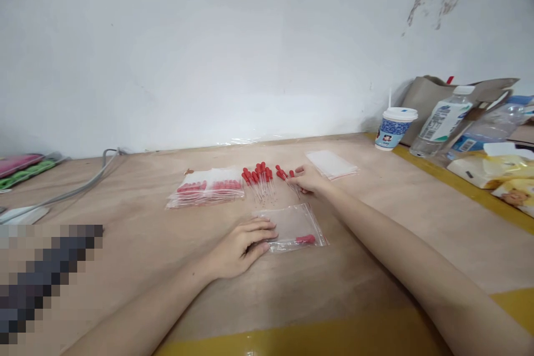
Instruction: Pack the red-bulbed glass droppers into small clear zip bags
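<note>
My left hand (246,242) rests with its fingers stretched over the left end of a clear zip bag (287,222). Inside that bag, near its right end, lie red dropper bulbs (305,239). Beyond the bag my right hand (307,179) is closed at a small group of red-bulbed droppers (281,172). Its fingers pinch one of these droppers, partly hidden by the hand. Just left of it, a larger bunch of red-bulbed droppers (258,175) is spread on the table, thin clear stems pointing toward me.
Filled bags (208,186) are stacked at left of the droppers. White flat bags (331,163) lie behind my right hand. A paper cup (395,128), a water bottle (442,122) and tissue packs (479,169) stand right. A grey cable (83,186) crosses the left side.
</note>
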`<state>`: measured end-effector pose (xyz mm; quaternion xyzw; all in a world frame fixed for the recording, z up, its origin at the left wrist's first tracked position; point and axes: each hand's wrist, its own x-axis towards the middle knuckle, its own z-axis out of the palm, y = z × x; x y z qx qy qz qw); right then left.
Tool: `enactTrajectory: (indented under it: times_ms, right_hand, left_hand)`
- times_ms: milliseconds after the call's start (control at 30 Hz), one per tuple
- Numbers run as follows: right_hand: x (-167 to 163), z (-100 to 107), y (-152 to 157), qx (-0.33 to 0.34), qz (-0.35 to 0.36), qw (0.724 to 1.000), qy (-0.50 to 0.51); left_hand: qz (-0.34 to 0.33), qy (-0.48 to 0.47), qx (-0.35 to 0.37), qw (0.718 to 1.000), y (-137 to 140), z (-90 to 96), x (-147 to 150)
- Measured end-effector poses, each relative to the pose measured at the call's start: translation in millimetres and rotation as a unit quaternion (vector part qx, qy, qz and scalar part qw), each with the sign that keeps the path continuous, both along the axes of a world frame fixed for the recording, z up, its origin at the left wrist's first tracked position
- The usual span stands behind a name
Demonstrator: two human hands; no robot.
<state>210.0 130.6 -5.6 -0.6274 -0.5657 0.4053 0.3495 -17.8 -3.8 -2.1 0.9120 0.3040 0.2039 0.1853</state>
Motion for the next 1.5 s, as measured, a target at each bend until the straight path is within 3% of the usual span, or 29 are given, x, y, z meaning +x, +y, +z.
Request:
enactTrajectory:
  times_ms: [200,400,733,933,1233,1367,1500]
  right_hand:
    - [0.1,-0.2,-2.2,-0.018,-0.04,0.998,0.049]
    - [-0.8,-2.0,-12.0,0.006,-0.041,0.995,0.09]
    - [54.6,-1.1,-72.4,0.119,-0.045,0.978,0.165]
    - [49.6,-7.1,-94.3,0.099,-0.061,0.972,0.204]
    - [57.0,-8.4,-101.8,0.099,-0.058,0.964,0.238]
    - [57.8,-8.8,-106.8,0.034,-0.009,0.958,0.285]
    - [63.7,-6.4,-108.9,0.001,0.11,0.97,0.218]
  left_hand:
    - [-0.006,-0.01,-0.002,1.0,0.9,0.6,1.3]
    - [-0.005,-0.002,-0.004,1.0,0.1,2.7,1.3]
    - [-0.009,-0.009,0.003,1.0,1.5,0.9,1.6]
    - [-0.005,-0.005,0.001,1.0,1.1,1.6,1.6]
    - [-0.001,-0.002,0.001,1.0,0.2,3.0,3.5]
    - [0.009,0.001,0.004,1.0,-0.8,3.0,3.4]
    - [0.026,0.012,0.004,1.0,-1.7,3.1,2.5]
